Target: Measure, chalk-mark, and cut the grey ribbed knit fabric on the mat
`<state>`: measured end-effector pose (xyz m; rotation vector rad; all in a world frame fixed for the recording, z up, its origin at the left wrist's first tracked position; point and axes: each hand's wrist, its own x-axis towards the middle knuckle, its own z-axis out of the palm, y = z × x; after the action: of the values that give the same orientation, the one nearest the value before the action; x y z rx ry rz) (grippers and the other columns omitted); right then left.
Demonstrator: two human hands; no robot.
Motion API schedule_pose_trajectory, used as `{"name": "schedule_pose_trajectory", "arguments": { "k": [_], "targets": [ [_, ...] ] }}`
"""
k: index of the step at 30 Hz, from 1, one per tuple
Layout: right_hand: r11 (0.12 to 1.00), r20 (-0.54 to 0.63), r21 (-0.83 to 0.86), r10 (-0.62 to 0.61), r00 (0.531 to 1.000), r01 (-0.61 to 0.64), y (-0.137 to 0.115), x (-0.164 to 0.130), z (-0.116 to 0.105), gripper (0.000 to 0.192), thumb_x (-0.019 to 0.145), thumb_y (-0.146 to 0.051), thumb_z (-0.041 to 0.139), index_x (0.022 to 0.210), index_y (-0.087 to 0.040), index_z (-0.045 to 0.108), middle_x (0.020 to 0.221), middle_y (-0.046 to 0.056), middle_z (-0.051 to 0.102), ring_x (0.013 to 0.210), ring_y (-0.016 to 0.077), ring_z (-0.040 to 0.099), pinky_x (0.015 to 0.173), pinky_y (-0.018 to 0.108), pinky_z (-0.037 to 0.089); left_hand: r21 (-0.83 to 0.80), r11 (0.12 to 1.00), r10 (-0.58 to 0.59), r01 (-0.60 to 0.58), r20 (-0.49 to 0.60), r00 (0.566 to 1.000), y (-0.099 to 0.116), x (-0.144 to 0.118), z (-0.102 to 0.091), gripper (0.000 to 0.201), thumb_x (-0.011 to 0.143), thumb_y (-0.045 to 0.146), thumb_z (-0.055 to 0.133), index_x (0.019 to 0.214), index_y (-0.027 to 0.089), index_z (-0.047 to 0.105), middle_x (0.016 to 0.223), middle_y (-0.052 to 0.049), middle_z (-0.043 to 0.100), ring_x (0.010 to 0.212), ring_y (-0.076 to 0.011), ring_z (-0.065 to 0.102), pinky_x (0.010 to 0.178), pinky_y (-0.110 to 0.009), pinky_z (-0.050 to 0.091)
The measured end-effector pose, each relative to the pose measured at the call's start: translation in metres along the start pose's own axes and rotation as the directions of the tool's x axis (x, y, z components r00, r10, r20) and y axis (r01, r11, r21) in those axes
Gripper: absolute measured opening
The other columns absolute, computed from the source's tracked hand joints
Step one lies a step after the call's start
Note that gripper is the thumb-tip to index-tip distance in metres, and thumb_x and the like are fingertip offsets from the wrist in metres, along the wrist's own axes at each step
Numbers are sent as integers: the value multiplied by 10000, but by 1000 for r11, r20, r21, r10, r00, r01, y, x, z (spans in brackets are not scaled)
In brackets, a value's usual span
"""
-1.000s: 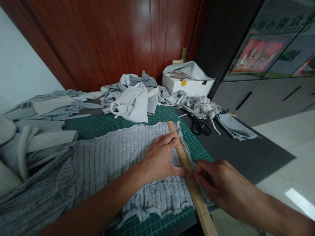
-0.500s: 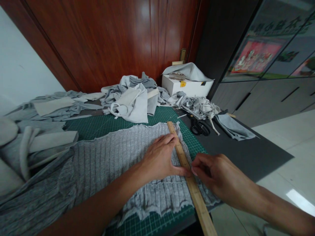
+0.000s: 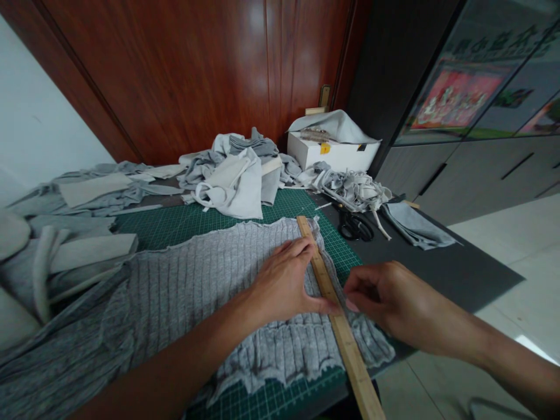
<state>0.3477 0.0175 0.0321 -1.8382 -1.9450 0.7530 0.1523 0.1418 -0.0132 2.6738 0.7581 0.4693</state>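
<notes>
A grey ribbed knit fabric [image 3: 196, 291] lies spread over a green cutting mat [image 3: 175, 224]. A long wooden ruler [image 3: 345, 341] lies across the fabric's right side, running from far to near. My left hand [image 3: 286, 283] presses flat on the fabric with thumb and fingertips against the ruler's left edge. My right hand [image 3: 382, 303] hovers just right of the ruler, fingers curled and pinched together near the fabric's edge; whether it holds something small I cannot tell.
Black scissors [image 3: 355, 226] lie on the dark tabletop beyond the mat. Piles of grey fabric pieces [image 3: 236, 175], a tangle of strips [image 3: 354, 189] and a white box [image 3: 335, 153] sit at the back. Folded cloth [image 3: 65, 256] crowds the left side.
My right hand has moved away from the ruler, up and slightly right, and more of the fabric's right edge now shows. My left hand and the ruler stay put.
</notes>
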Motion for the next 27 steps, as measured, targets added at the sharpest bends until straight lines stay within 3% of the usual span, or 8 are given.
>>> {"name": "schedule_pose_trajectory", "arguments": {
  "k": [5, 10, 16, 20, 23, 25, 27],
  "targets": [
    [997, 88, -65, -33, 996, 39, -3, 12, 2, 206, 851, -91, 596, 673, -189, 629, 553, -54, 512, 502, 94, 410, 456, 235, 259, 9, 1000, 30, -30, -17, 999, -1, -1, 1, 1052, 702, 859, 760, 1423, 116, 573, 1598, -168, 527, 1461, -347, 504, 1234, -453, 387],
    [992, 37, -98, -76, 996, 79, -3, 39, -4, 190, 793, -27, 599, 704, -183, 662, 581, -46, 596, 521, 97, 500, 489, 227, 321, 9, 1000, 19, -19, -4, 1000, -1, -1, 0, 1046, 676, 822, 813, 1432, 138, 577, 1604, -157, 521, 1481, -353, 485, 1235, -451, 393],
    [991, -32, -129, -29, 999, 25, 4, 79, -14, 186, 779, -33, 606, 722, -174, 714, 609, -27, 676, 527, 109, 554, 511, 233, 360, 30, 1000, -1, 0, 32, 999, 1, -1, -2, 1047, 676, 865, 778, 1384, 110, 618, 1567, -194, 550, 1453, -396, 510, 1240, -507, 384],
    [999, -140, -44, -17, 990, 11, 18, 98, -13, 150, 768, -56, 643, 710, -176, 711, 633, -6, 706, 559, 126, 601, 524, 234, 392, 43, 999, -7, 5, 31, 999, 1, -1, -2, 1098, 683, 872, 765, 1433, 90, 584, 1599, -202, 520, 1480, -386, 486, 1249, -486, 372],
    [1000, -220, 12, 19, 975, -17, 28, 105, -15, 107, 848, -141, 635, 770, -173, 702, 649, 16, 710, 534, 129, 597, 497, 240, 407, 40, 999, -10, 9, 34, 999, 1, -1, -2, 1182, 678, 873, 768, 1512, 73, 516, 1640, -204, 476, 1508, -375, 453, 1279, -478, 329],
    [988, -225, 156, 43, 973, -7, 30, 105, -17, 96, 897, -236, 638, 890, -169, 708, 646, 10, 701, 490, 121, 569, 461, 236, 408, 32, 1000, -2, 1, 33, 999, 2, -1, -2, 1191, 673, 871, 773, 1521, 76, 508, 1637, -201, 481, 1507, -374, 455, 1280, -479, 330],
    [928, -141, 373, 44, 989, 11, 31, 101, -21, 197, 875, -317, 700, 998, -164, 715, 638, 0, 696, 463, 110, 541, 428, 223, 397, 24, 1000, 11, -12, 26, 1000, 2, -1, -2, 1157, 676, 858, 782, 1502, 89, 528, 1614, -195, 511, 1489, -370, 479, 1266, -479, 350]
  ]
}}
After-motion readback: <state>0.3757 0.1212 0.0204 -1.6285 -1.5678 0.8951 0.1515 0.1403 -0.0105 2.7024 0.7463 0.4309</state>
